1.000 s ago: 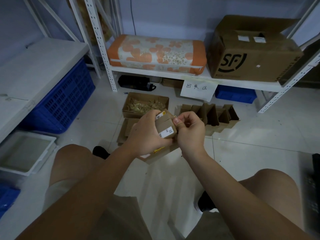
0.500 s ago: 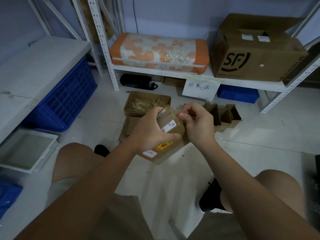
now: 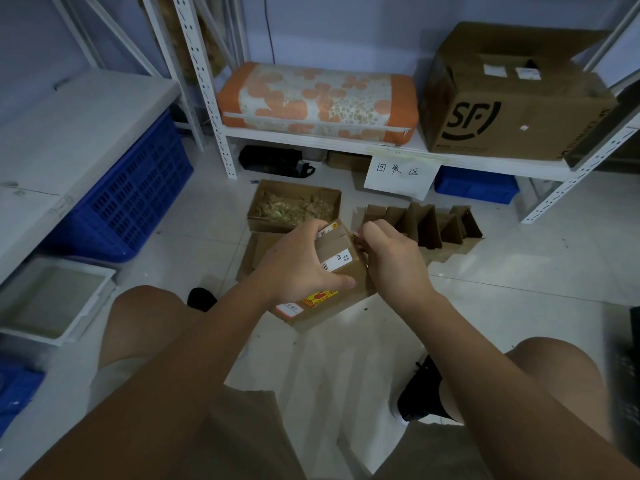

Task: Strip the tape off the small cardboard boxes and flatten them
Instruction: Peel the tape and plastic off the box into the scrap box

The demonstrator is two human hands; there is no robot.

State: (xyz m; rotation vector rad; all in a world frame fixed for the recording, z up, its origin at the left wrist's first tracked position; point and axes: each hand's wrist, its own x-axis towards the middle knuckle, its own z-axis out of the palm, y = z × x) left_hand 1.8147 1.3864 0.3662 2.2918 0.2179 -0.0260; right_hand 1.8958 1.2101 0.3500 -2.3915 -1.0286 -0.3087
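Small cardboard box (image 3: 341, 259), held above the floor (image 3: 519, 289), between the knees.
Gripped across its top by left hand (image 3: 299, 266); right hand (image 3: 391, 256) curled at far right corner, apparently pinching tape, itself too small to make out. Long axis tilted, far end raised, pointing toward shelf (image 3: 398, 150). Risk, as judged: tape tearing short or taking cardboard facing along if pulled too steeply.

small brown labelled cardboard box (image 3: 341, 268), tilted, held above floor
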